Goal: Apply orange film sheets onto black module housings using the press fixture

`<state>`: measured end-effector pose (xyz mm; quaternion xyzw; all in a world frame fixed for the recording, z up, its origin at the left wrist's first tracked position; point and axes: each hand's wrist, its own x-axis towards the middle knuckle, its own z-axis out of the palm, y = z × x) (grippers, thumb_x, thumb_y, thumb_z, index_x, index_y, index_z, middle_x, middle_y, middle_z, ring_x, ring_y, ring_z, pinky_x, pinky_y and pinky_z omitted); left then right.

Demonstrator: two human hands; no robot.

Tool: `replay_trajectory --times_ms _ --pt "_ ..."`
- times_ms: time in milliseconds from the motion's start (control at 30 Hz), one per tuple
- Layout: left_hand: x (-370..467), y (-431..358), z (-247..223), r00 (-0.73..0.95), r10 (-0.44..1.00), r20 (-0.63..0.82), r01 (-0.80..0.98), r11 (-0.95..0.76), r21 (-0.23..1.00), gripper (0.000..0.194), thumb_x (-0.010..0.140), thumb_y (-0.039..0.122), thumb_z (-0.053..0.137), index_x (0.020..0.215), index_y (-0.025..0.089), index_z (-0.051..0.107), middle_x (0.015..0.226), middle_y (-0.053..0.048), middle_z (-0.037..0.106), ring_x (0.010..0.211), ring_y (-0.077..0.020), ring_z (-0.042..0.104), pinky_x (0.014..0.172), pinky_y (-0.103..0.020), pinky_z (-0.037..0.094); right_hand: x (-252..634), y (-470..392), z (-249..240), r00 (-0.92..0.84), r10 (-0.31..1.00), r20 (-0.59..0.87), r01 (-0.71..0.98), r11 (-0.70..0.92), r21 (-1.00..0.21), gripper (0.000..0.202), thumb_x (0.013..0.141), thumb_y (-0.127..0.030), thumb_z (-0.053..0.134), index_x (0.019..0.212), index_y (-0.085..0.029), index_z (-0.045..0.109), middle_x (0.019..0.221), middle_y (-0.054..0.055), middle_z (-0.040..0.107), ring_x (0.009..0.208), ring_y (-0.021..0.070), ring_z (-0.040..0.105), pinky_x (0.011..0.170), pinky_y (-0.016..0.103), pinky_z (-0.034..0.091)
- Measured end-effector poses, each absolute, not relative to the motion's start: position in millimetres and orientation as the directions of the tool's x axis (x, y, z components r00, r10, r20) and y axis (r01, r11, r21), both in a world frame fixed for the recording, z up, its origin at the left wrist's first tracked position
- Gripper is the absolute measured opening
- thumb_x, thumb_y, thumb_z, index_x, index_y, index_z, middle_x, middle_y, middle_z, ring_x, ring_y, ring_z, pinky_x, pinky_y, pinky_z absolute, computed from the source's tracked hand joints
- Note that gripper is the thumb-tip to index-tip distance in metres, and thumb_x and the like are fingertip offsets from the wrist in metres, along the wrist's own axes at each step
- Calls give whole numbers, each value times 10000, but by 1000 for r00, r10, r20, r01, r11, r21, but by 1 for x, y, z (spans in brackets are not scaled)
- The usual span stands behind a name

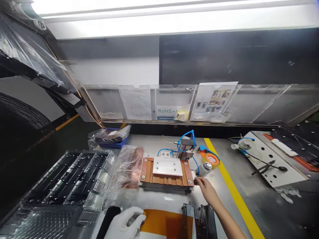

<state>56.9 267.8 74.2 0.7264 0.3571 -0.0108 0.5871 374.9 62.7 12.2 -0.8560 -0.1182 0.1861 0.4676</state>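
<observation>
My left hand (pixel 126 223), in a white glove, has its thumb and fingers closed at the left edge of a sheet of amber film (pixel 159 220) at the bottom centre. My bare right hand (pixel 204 187) has its fingertips closed on a small black knob (pixel 195 181) at the right side of a fixture. That fixture has a copper-brown base (pixel 147 179) with corner screws, and a white metal plate (pixel 167 166) over its middle. Behind it stands a pneumatic cylinder (pixel 186 147) with blue air hoses.
Left are a clear tray of black parts (pixel 72 177) and copper-coloured sheets in plastic (pixel 133 169). Orange tape (pixel 211 160) and a metal-topped bottle (pixel 206 166) stand right of the fixture. Black binder clips (pixel 201 215) lie in front. A perforated white plate (pixel 269 159) sits beyond the yellow line (pixel 231 184).
</observation>
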Motion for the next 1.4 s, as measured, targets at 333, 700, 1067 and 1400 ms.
replay_trajectory --times_ms 333,700,1067,1400 --pt "108 325 37 792 422 -441 383 218 897 375 711 504 569 791 138 582 643 11 585 398 -69 393 435 -239 295 300 73 26 749 466 -471 -255 -453 -854 765 645 -870 506 895 -181 726 801 97 716 694 220 627 637 331 487" --pt "175 339 32 779 350 -521 477 209 854 318 645 459 588 720 150 579 593 42 549 382 -69 420 419 -235 263 341 90 26 721 510 -469 -242 -449 -860 684 531 -853 641 619 -175 603 443 -72 347 445 79 280 455 234 221" --pt "230 364 3 701 299 -648 620 194 760 247 730 376 609 643 193 468 444 90 467 334 -61 355 393 -219 213 397 122 -2 615 538 -576 -323 -495 -807 592 643 -761 636 614 -190 481 450 -118 251 406 39 180 431 220 136" --pt "241 369 3 668 343 -660 651 161 742 222 809 195 504 611 198 406 426 97 432 322 -62 335 399 -219 229 417 135 -5 563 519 -643 -318 -582 -748 511 660 -680 644 612 -204 466 393 -119 309 346 34 210 405 221 153"
